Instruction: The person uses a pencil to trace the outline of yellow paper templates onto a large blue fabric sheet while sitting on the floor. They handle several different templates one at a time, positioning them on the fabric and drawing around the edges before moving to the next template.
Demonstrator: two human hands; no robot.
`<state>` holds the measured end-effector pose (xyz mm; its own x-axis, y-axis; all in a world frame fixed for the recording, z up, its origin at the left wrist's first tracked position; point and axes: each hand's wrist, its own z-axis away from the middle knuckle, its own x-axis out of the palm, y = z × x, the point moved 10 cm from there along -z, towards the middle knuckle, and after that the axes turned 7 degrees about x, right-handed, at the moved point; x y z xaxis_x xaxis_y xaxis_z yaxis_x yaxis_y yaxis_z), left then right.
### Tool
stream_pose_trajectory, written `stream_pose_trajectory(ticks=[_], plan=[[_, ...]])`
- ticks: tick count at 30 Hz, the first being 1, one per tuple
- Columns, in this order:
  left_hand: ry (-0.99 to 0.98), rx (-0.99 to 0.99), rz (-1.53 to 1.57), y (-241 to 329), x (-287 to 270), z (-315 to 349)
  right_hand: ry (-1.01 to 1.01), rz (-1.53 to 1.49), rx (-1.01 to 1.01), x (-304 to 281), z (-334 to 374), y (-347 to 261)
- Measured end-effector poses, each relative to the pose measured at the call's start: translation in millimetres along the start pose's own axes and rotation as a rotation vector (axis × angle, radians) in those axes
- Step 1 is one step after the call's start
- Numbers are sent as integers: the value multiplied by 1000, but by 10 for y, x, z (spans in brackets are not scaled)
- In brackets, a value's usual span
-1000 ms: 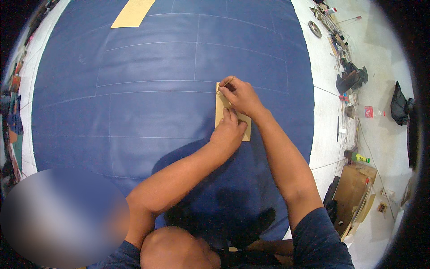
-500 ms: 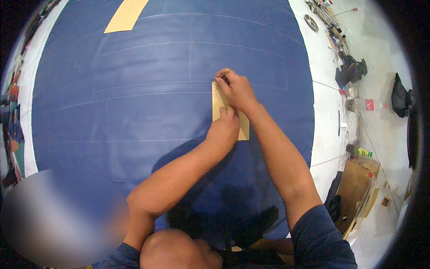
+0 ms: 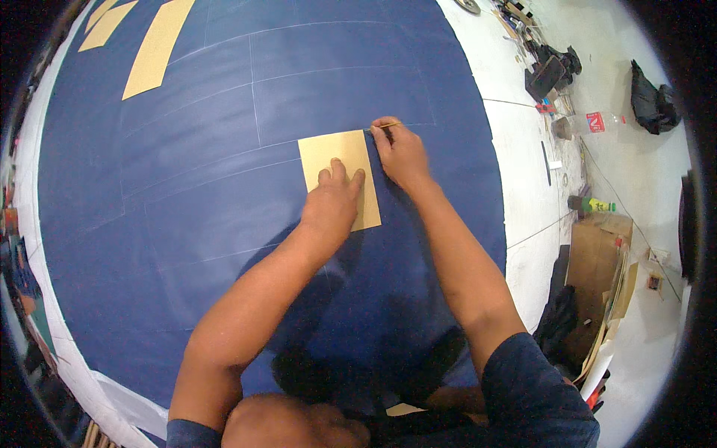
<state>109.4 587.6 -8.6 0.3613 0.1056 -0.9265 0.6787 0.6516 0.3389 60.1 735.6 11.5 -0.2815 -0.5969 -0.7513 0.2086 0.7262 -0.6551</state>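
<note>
A yellow rectangular card template (image 3: 315, 151) lies flat on a large dark blue sheet of material (image 3: 202, 216) marked with thin pale lines. My left hand (image 3: 328, 205) presses on the card with its fingers spread. Just off the card's far right corner, my right hand (image 3: 404, 158) pinches a thin, yellowish pencil-like stick (image 3: 392, 125). Its tip is close to that corner; whether it touches the sheet I cannot tell. The card's far edge lies along one of the pale lines.
Several other yellow card pieces (image 3: 158, 52) lie at the far left of the sheet. Along the right are a white table edge (image 3: 515, 172), a clear bottle (image 3: 586, 123), a black bag (image 3: 654, 101), a small green bottle (image 3: 594, 204) and a cardboard box (image 3: 597, 257).
My right hand has gone from the card's far left corner to its far right corner. My left hand's fingers have spread out on the card. The whole view has shifted.
</note>
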Motion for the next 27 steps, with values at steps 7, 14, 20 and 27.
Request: stream_pose_trajectory(ticks=[7,14,20,27], plan=[[-62,10,-24,8,-43,-39,-40,34,-30,89,-2,22],[-62,5,27,-47,-98,-47,-59,55,0,139,62,-24],[-69,25,-3,-25,-69,-66,-103,95,-45,74,-227,-143],[-66,51,23,5,-81,-60,-34,83,-105,111,-87,-57]])
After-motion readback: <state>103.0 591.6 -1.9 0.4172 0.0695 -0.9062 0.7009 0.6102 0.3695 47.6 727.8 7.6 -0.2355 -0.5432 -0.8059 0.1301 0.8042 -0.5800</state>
